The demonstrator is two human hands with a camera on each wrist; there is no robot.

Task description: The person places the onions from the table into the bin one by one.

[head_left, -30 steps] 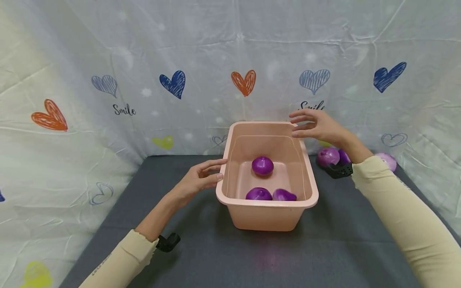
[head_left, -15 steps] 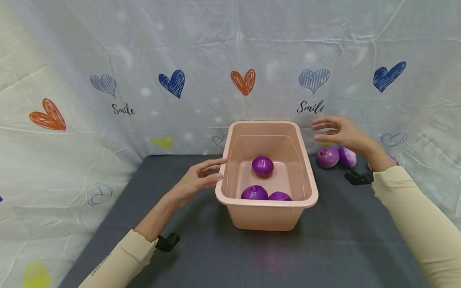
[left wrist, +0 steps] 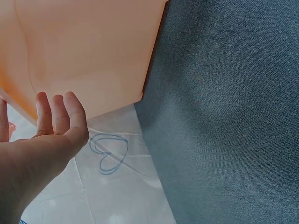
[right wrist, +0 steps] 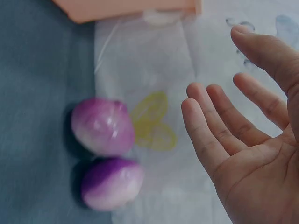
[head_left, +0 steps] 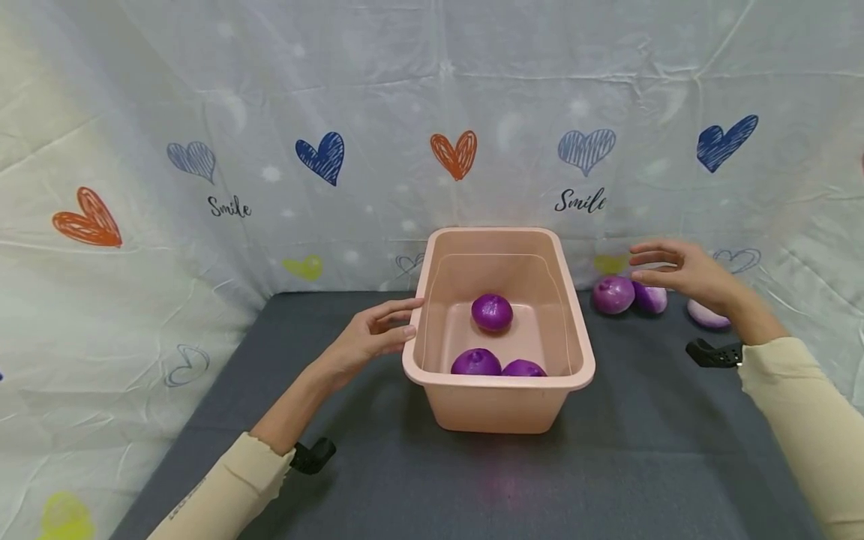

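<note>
A peach plastic tub (head_left: pixel 499 405) stands on the dark cloth, with three purple onions inside. One onion (head_left: pixel 492 312) lies toward the back of the tub; another onion (head_left: pixel 476 361) and a third (head_left: pixel 524 368) sit behind the front rim, partly hidden by it. My left hand (head_left: pixel 367 335) is at the tub's left side, relaxed fingertips right at the rim. In the left wrist view, its fingers (left wrist: pixel 44 114) overlap the tub's outer wall. My right hand (head_left: pixel 688 271) hovers with nothing in it, fingers spread, above the onions at the right. A purple onion (right wrist: pixel 103 126) and a paler onion (right wrist: pixel 113 183) show beside it.
Another pale onion (head_left: pixel 709 315) lies below the right hand, near the wrist strap. Behind everything hangs a white curtain (head_left: pixel 398 90) printed with hearts. Dark grey cloth (head_left: pixel 378 472) covers the table.
My right hand has moved rightward and down from the tub's far right corner to above the loose onions. The two front onions in the tub have shifted slightly left. My left hand stays put.
</note>
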